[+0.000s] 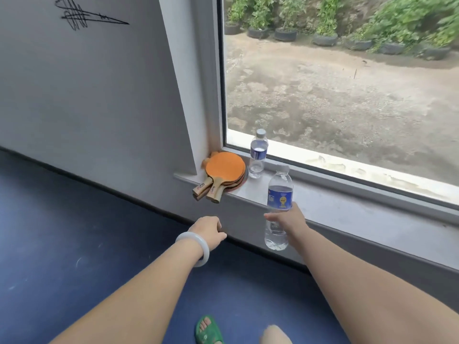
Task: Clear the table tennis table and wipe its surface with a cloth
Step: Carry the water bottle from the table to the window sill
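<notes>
- My right hand (288,219) grips the clear plastic water bottle with the blue label and white cap (279,192) around its middle, just under the label. The bottle is upright and in the air, in front of the pale grey window sill (323,202) and not resting on it.
- My left hand (210,230), with a white bangle (196,247) at the wrist, holds nothing – the fingers hang loosely curled near the sill's front edge.
- Handling, as I judge it: thin plastic that dents if squeezed, fairly light, smooth enough to slip. The waist below the label is the sensible hold, and the base should go down flat.
- On the sill's left end sit the stacked orange-faced table tennis paddles with wooden handles (224,168), handles overhanging the edge. Just beside them stands a second clear bottle with a dark blue label (258,155).
- Writing: the held bottle's label shows a yellow emblem, but its text is too small to read – so are the marks on the paddle handles. The black scribble on the white wall (82,16) spells nothing I can make out.
</notes>
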Demonstrator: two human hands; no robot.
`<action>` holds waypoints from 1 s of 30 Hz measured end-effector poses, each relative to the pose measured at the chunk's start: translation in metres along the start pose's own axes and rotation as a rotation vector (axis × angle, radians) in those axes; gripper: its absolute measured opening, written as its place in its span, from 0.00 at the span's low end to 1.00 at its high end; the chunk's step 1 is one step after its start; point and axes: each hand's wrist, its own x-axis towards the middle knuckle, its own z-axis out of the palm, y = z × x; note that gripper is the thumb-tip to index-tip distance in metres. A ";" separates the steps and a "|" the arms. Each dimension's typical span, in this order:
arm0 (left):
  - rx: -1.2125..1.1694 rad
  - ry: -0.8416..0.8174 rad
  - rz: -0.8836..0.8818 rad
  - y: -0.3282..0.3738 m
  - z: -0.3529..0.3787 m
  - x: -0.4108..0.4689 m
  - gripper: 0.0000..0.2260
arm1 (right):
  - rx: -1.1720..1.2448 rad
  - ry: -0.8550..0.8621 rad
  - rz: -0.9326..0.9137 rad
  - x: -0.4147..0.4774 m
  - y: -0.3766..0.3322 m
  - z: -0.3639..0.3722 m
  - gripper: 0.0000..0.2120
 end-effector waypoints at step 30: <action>-0.062 -0.132 -0.068 0.042 -0.010 0.197 0.18 | -0.253 0.101 -0.010 0.203 -0.025 0.024 0.27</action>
